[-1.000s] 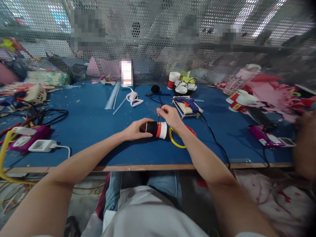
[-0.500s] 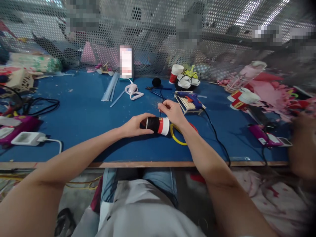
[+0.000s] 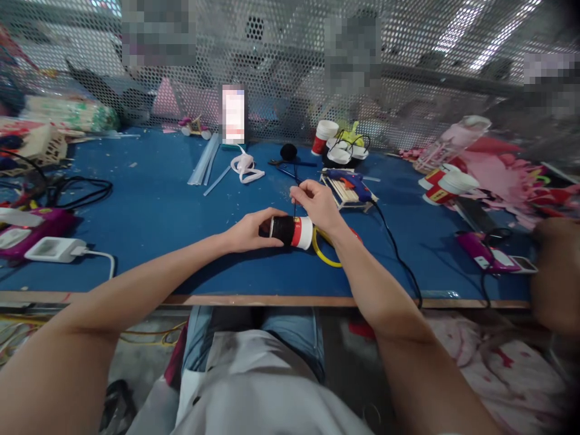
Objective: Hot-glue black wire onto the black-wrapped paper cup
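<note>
A paper cup (image 3: 302, 232), white and red with black cord wound round one part, lies on its side just above the blue table. My left hand (image 3: 256, 231) grips its black-wrapped end, thumb below and fingers above. Over the cup, my right hand (image 3: 312, 202) pinches a thin black cord (image 3: 295, 210) that runs down to the cup. The cord also trails back toward a black ball of yarn (image 3: 288, 151). A yellow ring (image 3: 324, 254) lies beside the cup, partly under my right forearm.
A blue glue gun (image 3: 351, 181) rests on a small wooden stick rack, its cable running to the table's front edge (image 3: 272, 300). Behind stand a phone (image 3: 233, 115) and cups (image 3: 324, 136). Power strips (image 3: 487, 252) lie at both sides. Another person's arm (image 3: 555, 275) shows at right.
The view has shifted slightly. Both hands keep nearly the same pose on the cup and cord.
</note>
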A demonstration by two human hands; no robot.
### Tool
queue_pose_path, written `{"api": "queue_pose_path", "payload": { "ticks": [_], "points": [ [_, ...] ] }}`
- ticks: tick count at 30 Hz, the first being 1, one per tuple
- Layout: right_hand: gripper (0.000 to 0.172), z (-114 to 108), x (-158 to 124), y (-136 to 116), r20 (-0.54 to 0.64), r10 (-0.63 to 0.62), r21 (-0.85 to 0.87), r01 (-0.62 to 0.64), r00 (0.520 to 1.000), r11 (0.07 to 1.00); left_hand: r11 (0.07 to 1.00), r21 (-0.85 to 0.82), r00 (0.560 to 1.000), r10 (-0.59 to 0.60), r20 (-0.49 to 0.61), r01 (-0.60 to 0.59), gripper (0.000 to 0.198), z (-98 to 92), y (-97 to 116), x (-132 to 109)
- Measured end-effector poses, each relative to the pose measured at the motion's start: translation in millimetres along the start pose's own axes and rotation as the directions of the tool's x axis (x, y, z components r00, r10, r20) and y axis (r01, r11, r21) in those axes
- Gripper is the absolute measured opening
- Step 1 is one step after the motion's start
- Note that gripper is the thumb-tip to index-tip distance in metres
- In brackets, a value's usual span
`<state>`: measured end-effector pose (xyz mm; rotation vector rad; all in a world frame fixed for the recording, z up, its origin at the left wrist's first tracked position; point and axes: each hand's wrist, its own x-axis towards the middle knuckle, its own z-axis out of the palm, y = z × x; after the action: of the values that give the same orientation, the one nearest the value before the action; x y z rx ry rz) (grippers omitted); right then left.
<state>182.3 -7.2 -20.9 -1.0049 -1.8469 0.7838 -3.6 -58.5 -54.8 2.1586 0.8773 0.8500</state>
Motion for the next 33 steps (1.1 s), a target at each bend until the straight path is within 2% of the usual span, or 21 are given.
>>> {"api": "queue_pose_path", "payload": {
  "ticks": [5,12,22,30,33],
  "points": [
    [0.033,1.5,-0.1,1.2,0.024,-0.005,0.002,0.005,1.0,1.0,0.999,0.034,1.0,0.018,-0.007,-0.018,0.058,-0.3,2.0,-1.0],
    [0.032,0.9,-0.8,5.7,0.074,0.067,-0.033,-0.064,0.995,0.997,0.994,0.086,0.997,0.075,-0.021,-0.073,0.058,0.7,0.7,-2.6],
    [0.033,-0.6,-3.5,10.2,0.122,0.135,-0.104,-0.123,0.983,0.987,0.989,0.12,0.995,0.092,-0.025,-0.088,0.058,2.1,1.0,-3.8],
    [0.031,-0.7,-4.4,6.4,0.134,0.153,-0.136,-0.135,0.979,0.981,0.998,0.047,0.998,0.044,-0.033,-0.042,0.06,4.9,4.8,-2.8],
    [0.03,-0.5,-4.4,7.1,0.137,0.148,-0.149,-0.128,0.979,0.981,0.999,-0.028,0.999,-0.025,-0.025,0.025,0.051,6.1,6.9,-0.6]
  ]
}}
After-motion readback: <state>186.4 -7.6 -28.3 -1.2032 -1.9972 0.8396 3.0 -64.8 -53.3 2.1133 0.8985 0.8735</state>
